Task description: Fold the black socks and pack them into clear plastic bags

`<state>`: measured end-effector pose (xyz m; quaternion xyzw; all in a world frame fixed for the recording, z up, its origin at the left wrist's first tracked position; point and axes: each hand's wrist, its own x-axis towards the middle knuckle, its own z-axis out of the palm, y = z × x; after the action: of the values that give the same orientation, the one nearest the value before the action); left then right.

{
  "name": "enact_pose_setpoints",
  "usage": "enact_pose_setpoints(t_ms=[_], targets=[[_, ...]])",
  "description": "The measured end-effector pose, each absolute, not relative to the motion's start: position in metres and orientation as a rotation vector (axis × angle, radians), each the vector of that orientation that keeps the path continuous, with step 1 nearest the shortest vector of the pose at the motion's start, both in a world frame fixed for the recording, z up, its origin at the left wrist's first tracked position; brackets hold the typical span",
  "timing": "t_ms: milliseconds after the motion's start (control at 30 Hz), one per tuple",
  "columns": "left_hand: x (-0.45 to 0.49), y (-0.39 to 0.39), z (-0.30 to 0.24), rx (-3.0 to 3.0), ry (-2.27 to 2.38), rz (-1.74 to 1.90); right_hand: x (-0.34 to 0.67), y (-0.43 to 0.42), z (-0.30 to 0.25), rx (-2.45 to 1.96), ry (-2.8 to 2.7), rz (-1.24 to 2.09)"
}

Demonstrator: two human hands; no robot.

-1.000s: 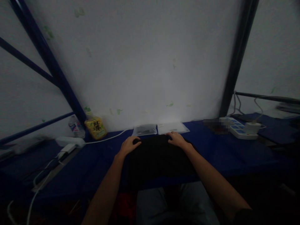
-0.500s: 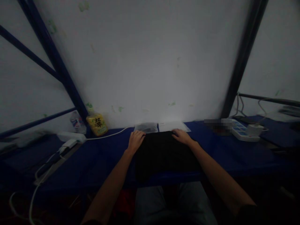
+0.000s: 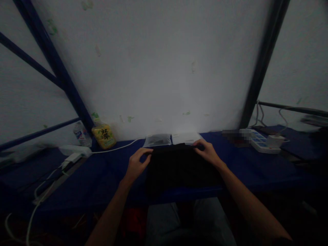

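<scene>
A black cloth [image 3: 179, 167] lies on the blue table [image 3: 107, 177] in front of me, its near edge hanging over the table's front. My left hand [image 3: 137, 163] pinches the cloth's far left corner, fingers curled. My right hand [image 3: 208, 152] grips the far right corner, fingers closed on the fabric. Just behind the cloth lie two clear plastic bags [image 3: 158, 140].
A yellow bottle [image 3: 104, 135] and a small water bottle [image 3: 80, 134] stand at the back left by a blue metal post [image 3: 58, 71]. A white adapter with cables [image 3: 73, 155] lies left. A white power strip [image 3: 263, 142] sits at the back right. A white wall rises behind.
Both hands have shifted from lying on the cloth's far edge to pinching its far corners. The left hand has drawn back towards me and outward; the right moved slightly right.
</scene>
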<state>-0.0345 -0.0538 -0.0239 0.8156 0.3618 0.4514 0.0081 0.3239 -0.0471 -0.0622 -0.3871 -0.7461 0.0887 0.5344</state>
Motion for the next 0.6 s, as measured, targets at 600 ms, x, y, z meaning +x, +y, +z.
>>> enact_pose_setpoints(t_ms=[600], targets=[[-0.053, -0.111, -0.06, 2.542, 1.249, 0.549, 0.398, -0.114, -0.127, -1.833, -1.576, -0.055]])
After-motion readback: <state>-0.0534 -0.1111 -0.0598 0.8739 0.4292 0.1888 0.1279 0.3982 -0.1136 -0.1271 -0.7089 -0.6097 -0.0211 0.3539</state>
